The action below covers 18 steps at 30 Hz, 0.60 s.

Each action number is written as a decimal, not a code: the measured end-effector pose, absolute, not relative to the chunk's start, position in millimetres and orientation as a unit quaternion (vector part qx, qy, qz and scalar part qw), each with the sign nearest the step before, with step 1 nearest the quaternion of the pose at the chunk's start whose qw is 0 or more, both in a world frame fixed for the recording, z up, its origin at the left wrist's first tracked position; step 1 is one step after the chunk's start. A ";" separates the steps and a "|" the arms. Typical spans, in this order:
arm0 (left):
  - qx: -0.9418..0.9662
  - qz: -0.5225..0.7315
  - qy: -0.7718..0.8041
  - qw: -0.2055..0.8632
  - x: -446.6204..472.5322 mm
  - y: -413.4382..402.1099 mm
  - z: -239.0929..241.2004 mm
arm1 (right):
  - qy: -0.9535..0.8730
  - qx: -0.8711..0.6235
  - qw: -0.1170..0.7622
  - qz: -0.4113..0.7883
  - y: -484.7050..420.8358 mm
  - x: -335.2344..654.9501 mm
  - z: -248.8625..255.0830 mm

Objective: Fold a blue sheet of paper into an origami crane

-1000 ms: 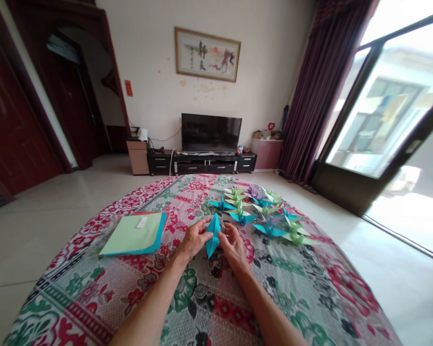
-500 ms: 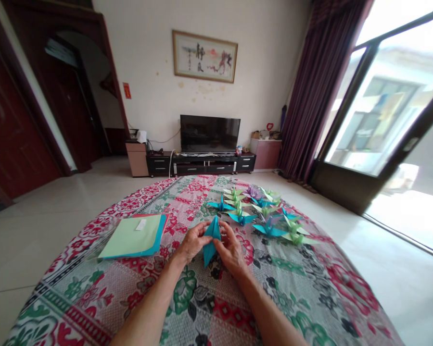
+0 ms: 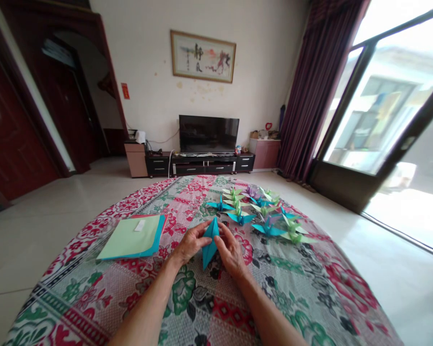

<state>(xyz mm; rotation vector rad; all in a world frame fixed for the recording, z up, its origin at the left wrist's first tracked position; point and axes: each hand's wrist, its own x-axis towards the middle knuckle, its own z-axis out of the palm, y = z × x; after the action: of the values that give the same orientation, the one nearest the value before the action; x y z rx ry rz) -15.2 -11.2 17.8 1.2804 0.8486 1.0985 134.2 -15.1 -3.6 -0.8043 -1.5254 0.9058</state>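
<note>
From where I stand, the largest thing is the dark purple curtain point(image 3: 310, 91), which hangs far beyond the hands and to their right. Below the two forearms spreads a round table, covered by a flowered cloth point(image 3: 292, 288). Well ahead of the hands, against the wall, there is a low black cabinet point(image 3: 191, 169), and on it stands a television point(image 3: 209, 134).

On the table, ahead and to the right of the hands, I see a group of paper cranes point(image 3: 269, 229), in green, blue and purple; the nearest ones are close to the right fingers. To the left of the hands lies a stack of paper sheets point(image 3: 130, 238), with pale green on top and blue under it.

The left hand point(image 3: 192, 244) and the right hand point(image 3: 232, 250) both grasp, from opposite sides, one blue folded paper point(image 3: 210, 250). It has a narrow diamond shape, with one point directed toward the person. Whether it touches the cloth, I cannot tell. The smallest thing is a white slip point(image 3: 140, 225), resting on the stack.
</note>
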 end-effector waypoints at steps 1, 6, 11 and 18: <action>0.549 0.473 0.360 0.587 -15.3 -11.0 17.9 | -0.658 -0.347 0.561 0.364 -15.5 133.5 -3.9; 0.535 0.487 0.365 0.586 -16.7 -9.1 16.2 | -0.721 -0.386 0.526 0.234 -18.4 132.2 -0.1; 0.539 0.493 0.375 0.571 -17.9 -7.5 14.7 | -0.723 -0.405 0.539 0.151 -19.5 131.2 2.9; 0.577 0.476 0.377 0.546 -18.0 -7.9 19.2 | -0.721 -0.373 0.564 0.150 -17.4 131.1 1.8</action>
<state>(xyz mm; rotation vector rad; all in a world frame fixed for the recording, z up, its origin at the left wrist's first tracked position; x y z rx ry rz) -18.0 -7.9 19.2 1.3689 0.8942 1.1284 131.1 -17.4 1.8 -0.8785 -1.6959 0.3524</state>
